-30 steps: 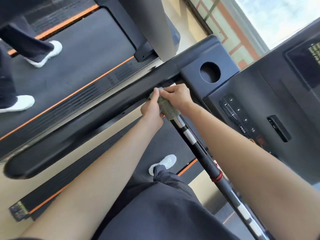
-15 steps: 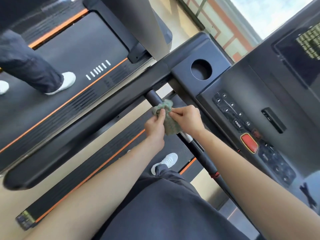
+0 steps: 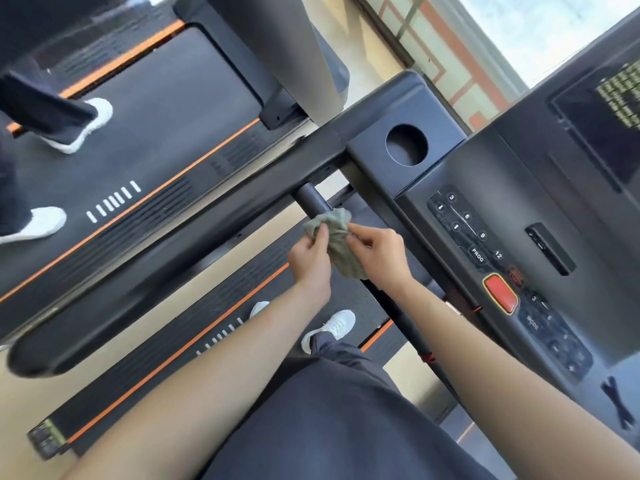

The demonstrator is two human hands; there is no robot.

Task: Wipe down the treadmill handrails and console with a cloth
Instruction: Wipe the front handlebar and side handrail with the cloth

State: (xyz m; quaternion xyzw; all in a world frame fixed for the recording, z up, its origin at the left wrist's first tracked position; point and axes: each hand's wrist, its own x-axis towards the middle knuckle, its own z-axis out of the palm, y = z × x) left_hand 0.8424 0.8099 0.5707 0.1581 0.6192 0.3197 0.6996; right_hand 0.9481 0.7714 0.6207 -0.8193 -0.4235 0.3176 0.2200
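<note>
Cloth (image 3: 341, 251), centre frame: soft grey-green fabric, matt, crumpled, fuzzy at edges. Bar (image 3: 311, 200) under it: smooth black w/ slight satin sheen; metal or plastic, can't tell. Side handrail (image 3: 173, 244), left-centre: black, matt, smooth, faint sheen along top. Console (image 3: 519, 188), right: black plastic, fine matt finish. Keypad panel (image 3: 464, 226): smoother, glossier. Stop button (image 3: 500, 294): red glossy plastic. Display (image 3: 606, 133), upper right: glossy, reflective. Belt (image 3: 166, 109), upper left: dark, matt, rubbery-looking. Shoe (image 3: 332, 327), lower centre: white, textile-look upper. Trousers (image 3: 329, 420), bottom: dark matt cloth, smooth.
</note>
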